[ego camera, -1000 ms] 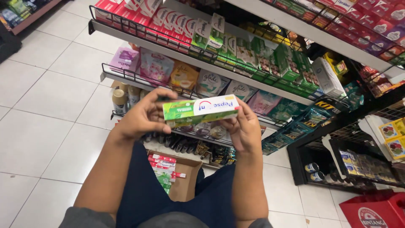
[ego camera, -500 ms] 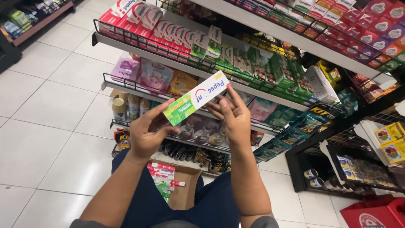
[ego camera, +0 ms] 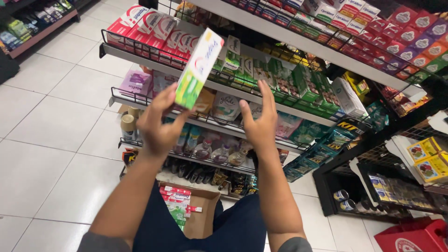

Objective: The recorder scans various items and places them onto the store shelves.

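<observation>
My left hand grips the lower end of a white and green toothpaste box, which now points up and to the right toward the upper shelf. My right hand is off the box, fingers spread, palm facing the shelves. Behind the box, a wire shelf carries a row of red and white toothpaste boxes. My legs in dark trousers are below.
Shelves of green packets and pouches fill the rack ahead. An open cardboard carton holding several toothpaste boxes lies on the tiled floor at my knees. A red crate sits at lower right. A dark rack stands to the right.
The box has been tipped from level to nearly upright and lifted toward the upper shelf. My right hand has let go of it and opened; only the left still holds it.
</observation>
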